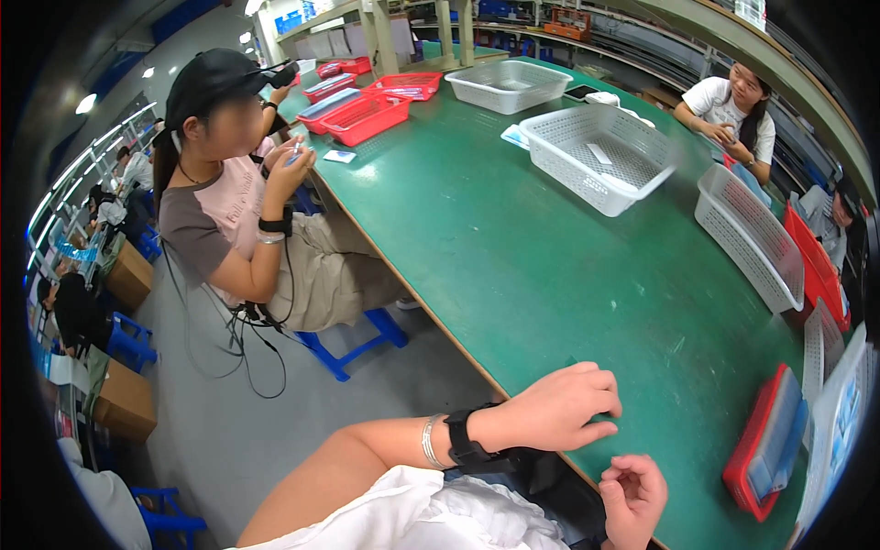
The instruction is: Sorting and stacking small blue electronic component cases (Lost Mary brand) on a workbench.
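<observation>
My left hand hangs over the near edge of the green table. Its fingers are loosely bent, with the thumb apart and nothing between them. A black band and a silver bracelet circle that wrist. Closer to me and to the right, my right hand has its fingers curled in toward the palm, and no object shows in it. The two hands are apart. To their right lies a red basket with flat blue-and-clear packs in it.
White baskets stand at the far middle, and another white basket at the right. Red baskets sit far left. A person in a cap sits at the left edge holding a small thing; another person sits across.
</observation>
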A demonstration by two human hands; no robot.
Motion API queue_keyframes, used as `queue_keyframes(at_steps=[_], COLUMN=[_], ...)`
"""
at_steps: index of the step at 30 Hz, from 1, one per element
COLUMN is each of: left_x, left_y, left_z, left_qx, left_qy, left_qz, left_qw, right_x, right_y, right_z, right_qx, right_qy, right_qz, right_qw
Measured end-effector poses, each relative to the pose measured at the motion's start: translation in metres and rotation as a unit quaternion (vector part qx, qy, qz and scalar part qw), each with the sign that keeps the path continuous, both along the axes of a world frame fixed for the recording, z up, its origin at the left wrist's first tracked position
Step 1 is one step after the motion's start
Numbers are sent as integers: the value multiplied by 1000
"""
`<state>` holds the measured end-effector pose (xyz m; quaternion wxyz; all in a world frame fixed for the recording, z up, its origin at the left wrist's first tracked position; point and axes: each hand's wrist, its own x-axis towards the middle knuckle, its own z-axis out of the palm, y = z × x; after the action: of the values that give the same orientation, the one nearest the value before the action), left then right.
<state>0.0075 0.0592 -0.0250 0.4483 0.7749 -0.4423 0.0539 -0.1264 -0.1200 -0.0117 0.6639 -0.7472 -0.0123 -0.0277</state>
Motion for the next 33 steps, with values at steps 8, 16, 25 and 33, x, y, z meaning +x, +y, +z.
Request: queue_keyframes(at_steps=[8, 16, 25, 33], left_x=[-10, -24, -25, -29], left_y=[-5, -9, -11, -10], left_z=[-6, 4, 4, 3], left_qx=[6, -45, -48, -41], left_qy=[-34, -85, -156, -191], left_qz=[39, 23, 61, 84], left_qw=[999, 995, 985, 977], right_x=[-5, -4, 1, 10], right_y=[-2, -13, -3, -34], right_z=[4, 7, 4, -20], right_qx=[39, 130, 107, 53], right_qy=[57, 63, 70, 15], right_qz=[-4, 40, -65, 20], right_qw=[998, 989, 990, 998])
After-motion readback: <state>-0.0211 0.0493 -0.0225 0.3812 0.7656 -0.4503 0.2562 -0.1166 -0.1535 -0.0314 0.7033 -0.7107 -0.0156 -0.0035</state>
